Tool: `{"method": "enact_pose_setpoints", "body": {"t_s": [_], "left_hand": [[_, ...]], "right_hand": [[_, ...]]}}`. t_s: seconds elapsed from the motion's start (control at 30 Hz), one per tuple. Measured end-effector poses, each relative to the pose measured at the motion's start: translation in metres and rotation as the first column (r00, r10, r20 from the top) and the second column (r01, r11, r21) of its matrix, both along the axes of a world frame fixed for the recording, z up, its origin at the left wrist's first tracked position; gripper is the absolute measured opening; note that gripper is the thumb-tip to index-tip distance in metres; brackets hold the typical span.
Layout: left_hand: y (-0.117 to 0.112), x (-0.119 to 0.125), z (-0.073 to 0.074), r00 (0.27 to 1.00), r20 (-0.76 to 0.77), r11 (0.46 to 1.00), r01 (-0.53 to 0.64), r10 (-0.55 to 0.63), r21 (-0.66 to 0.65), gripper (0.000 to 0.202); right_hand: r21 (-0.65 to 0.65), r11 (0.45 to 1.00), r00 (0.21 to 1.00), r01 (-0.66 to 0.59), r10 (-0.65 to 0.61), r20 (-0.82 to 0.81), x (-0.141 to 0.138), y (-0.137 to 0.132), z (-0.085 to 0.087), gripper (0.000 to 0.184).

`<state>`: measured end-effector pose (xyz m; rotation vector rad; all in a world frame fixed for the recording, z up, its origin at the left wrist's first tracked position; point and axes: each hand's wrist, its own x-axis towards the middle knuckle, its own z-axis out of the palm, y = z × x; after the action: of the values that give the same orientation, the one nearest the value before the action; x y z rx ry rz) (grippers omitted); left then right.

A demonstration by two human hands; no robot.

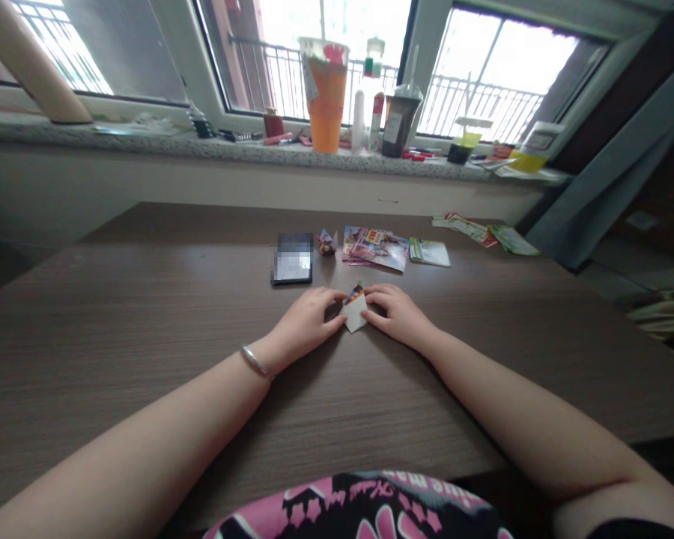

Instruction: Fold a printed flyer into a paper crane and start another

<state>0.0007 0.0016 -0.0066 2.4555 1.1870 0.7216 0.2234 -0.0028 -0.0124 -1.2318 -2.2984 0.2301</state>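
Small folded paper piece (355, 311), white, pointed, colour print on top, lies on wood-grain table (146, 314). My left hand (306, 323) and right hand (398, 313) pinch its edges, fingers closed on it.

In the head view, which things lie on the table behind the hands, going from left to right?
phone → paper figure → leaflet stack → green card → red leaflet → green leaflet
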Motion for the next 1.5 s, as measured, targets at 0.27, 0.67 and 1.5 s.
{"method": "enact_pose_setpoints", "body": {"t_s": [0.27,0.67,1.5], "left_hand": [[0.004,0.000,-0.003,1.000,-0.012,0.999,0.019,-0.019,0.026,0.028],[0.003,0.001,-0.003,0.998,0.062,0.999,0.026,-0.028,0.030,0.025],[0.005,-0.003,0.004,0.970,-0.112,0.959,0.234,-0.218,0.160,0.014]], "right_hand": [[-0.016,1.000,1.000,0.019,-0.019,-0.006,0.000,0.002,-0.001,0.027],[-0.027,1.000,0.994,0.007,-0.010,-0.108,0.000,-0.001,-0.001,0.029],[0.057,0.988,0.990,-0.141,0.141,0.017,0.001,-0.013,0.011,0.011]]}}
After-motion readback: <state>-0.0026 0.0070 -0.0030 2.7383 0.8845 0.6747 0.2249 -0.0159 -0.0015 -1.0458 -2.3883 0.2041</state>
